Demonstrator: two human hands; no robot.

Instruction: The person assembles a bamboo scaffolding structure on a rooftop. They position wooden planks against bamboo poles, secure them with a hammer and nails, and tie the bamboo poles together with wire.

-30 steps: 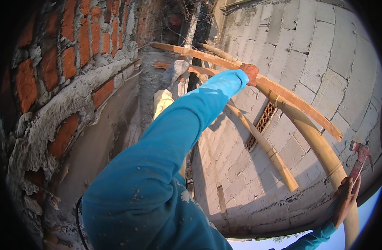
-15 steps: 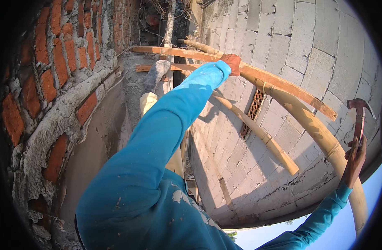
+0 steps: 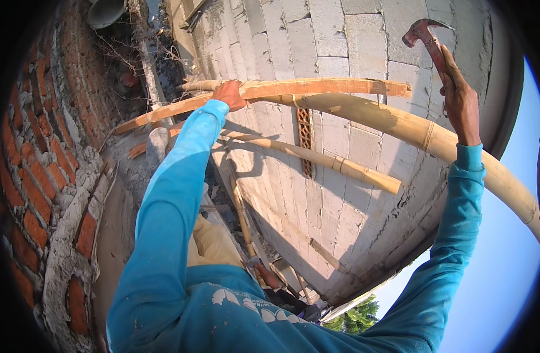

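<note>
I have the left hand [image 3: 229,95] left of centre in the upper half of the frame, its fingers clamped over a long wooden batten [image 3: 335,86]. That batten runs across the upper part of the frame, from the left of centre to the upper right, where its cut end shows.

My right hand [image 3: 460,103] is raised at the upper right, fingers wrapped around the handle of a claw hammer [image 3: 429,41]. The hammer's head is up, well apart from the batten, its claw toward the frame's right edge.

Just below the batten I see a thick bamboo pole [image 3: 399,122] sloping down to the right edge; whether the two touch, I cannot tell. A thinner bamboo pole [image 3: 340,166] lies lower, near the centre, passing in front of a terracotta vent block [image 3: 306,141] in the grey block wall [image 3: 270,65]. A rough brick wall [image 3: 31,194] fills the left side.
</note>
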